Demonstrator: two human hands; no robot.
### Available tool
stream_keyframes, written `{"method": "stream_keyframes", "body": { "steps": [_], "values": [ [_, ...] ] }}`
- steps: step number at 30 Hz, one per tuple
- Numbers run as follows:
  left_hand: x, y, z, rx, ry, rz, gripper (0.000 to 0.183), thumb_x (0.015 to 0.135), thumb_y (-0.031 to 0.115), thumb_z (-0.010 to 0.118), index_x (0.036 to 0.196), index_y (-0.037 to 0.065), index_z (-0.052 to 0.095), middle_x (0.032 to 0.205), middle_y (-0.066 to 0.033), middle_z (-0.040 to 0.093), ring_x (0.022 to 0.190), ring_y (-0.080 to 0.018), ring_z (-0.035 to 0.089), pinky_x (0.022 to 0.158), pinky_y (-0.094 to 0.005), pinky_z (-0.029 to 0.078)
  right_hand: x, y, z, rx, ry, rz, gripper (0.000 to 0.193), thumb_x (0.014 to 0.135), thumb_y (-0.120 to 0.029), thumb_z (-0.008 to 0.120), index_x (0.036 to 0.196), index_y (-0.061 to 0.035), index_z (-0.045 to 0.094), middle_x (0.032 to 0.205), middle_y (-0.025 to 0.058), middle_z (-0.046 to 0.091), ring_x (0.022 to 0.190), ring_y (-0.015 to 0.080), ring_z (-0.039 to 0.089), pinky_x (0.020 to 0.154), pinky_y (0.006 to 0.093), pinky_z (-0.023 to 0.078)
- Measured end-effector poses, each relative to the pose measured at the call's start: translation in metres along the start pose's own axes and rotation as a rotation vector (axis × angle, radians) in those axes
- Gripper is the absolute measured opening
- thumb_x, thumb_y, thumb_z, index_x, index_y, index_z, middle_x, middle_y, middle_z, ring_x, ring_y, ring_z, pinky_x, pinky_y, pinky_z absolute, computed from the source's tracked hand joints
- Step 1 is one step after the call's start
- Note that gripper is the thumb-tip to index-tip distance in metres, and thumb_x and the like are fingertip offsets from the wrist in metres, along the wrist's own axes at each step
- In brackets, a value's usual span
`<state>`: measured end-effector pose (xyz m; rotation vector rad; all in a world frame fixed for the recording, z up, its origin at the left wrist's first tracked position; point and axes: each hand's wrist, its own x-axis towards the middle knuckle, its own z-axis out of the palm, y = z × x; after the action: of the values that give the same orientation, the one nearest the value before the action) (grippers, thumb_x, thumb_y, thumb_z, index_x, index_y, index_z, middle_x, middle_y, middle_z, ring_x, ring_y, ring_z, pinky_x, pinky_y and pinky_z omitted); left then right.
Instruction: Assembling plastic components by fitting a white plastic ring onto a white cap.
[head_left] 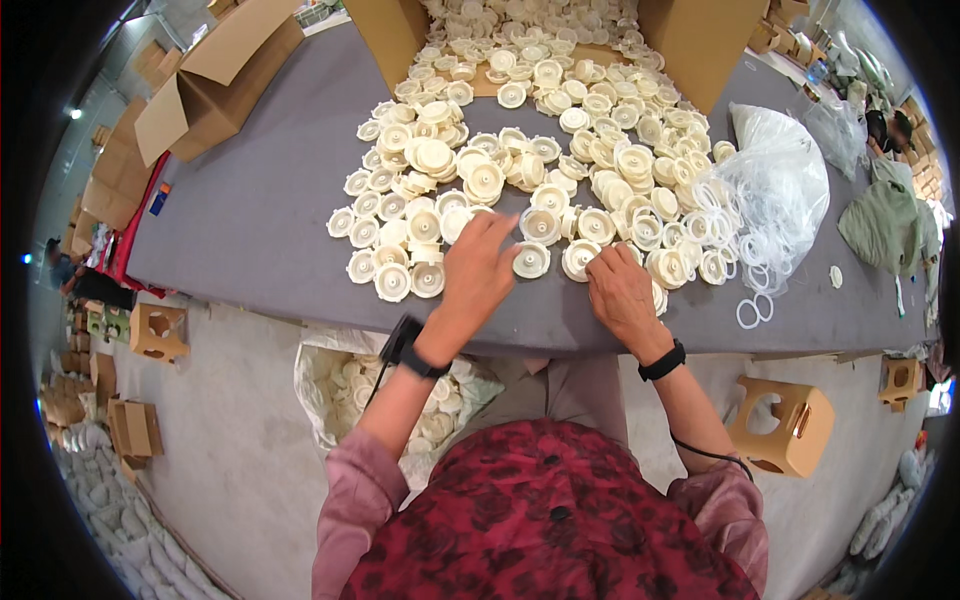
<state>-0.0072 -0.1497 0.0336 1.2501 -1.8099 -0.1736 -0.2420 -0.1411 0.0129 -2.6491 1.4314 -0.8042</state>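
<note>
Many round cream plastic caps [483,181], each with ridges and a small centre post, lie spread and piled on the grey-covered table [270,200]. My left hand [476,268], a little blurred, is over caps left of the middle, its fingers apart and nothing visible in them. At the rim of one cap [579,261] near the table's front, the bent fingers of my right hand [625,292] are closed; the fingertips are partly hidden. Between my hands lies a single paler cap [531,260]. Thin white rings [755,311] lie right of my right hand.
An open carton [680,45] at the back spills caps. A clear plastic bag [790,190] of rings sits on the right. Another carton [215,85] stands back left. Under the table is a white sack [318,385] of caps; a tan stool [800,425] stands right.
</note>
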Motion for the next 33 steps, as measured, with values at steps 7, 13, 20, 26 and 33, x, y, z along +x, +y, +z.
{"method": "stream_keyframes", "body": {
  "steps": [7,13,20,26,33],
  "values": [
    [0.041,-0.038,0.055,0.271,-0.265,-0.143,0.017,0.081,0.01,0.07,0.097,0.008,0.073,0.086,-0.0101,0.07,0.082,-0.0326,0.068,0.067,-0.0411,0.053,-0.001,0.009,0.001,-0.049,-0.092,-0.088,0.017,0.074,-0.003,0.067,0.087,-0.0041,0.056,0.089,0.0105,0.053,0.089,0.0288,0.052,0.077,0.0392,0.048],
    [0.046,-0.045,0.036,0.001,-0.055,-0.234,0.003,0.081,0.006,0.07,0.082,0.005,0.072,0.071,-0.0093,0.07,0.06,-0.0198,0.067,0.058,-0.0312,0.051,0.009,0.01,-0.01,0.016,0.182,-0.028,0.016,0.074,-0.001,0.064,0.087,-0.0042,0.056,0.085,0.0127,0.051,0.087,0.0303,0.052,0.075,0.0418,0.047],
    [0.042,-0.036,0.009,-0.513,-0.121,-0.464,0.006,0.087,0.005,0.069,0.092,0.001,0.068,0.075,-0.0025,0.069,0.063,-0.0071,0.062,0.054,-0.0212,0.046,0.005,0.001,-0.015,0.355,0.385,0.217,0.009,0.083,-0.003,0.06,0.092,-0.0004,0.057,0.082,0.0133,0.056,0.076,0.0278,0.055,0.067,0.0389,0.047],
    [0.012,0.007,-0.002,-0.945,-0.228,-0.631,0.013,0.091,0.012,0.07,0.096,0.001,0.067,0.08,-0.0043,0.07,0.065,-0.0084,0.063,0.057,-0.0204,0.046,-0.008,-0.012,-0.004,0.97,0.321,0.557,0.014,0.095,-0.011,0.059,0.1,0.0024,0.058,0.075,0.0019,0.06,0.064,0.0104,0.055,0.058,0.0285,0.046],
    [-0.032,0.034,0.0,-1.017,-0.205,-0.696,0.012,0.09,0.012,0.072,0.096,0.002,0.066,0.08,-0.0051,0.07,0.065,-0.0088,0.064,0.057,-0.02,0.047,-0.028,-0.048,-0.016,1.147,0.465,0.669,0.009,0.096,-0.009,0.059,0.099,-0.0005,0.058,0.081,0.0009,0.06,0.061,0.0072,0.05,0.052,0.0248,0.043]
  ]
}}
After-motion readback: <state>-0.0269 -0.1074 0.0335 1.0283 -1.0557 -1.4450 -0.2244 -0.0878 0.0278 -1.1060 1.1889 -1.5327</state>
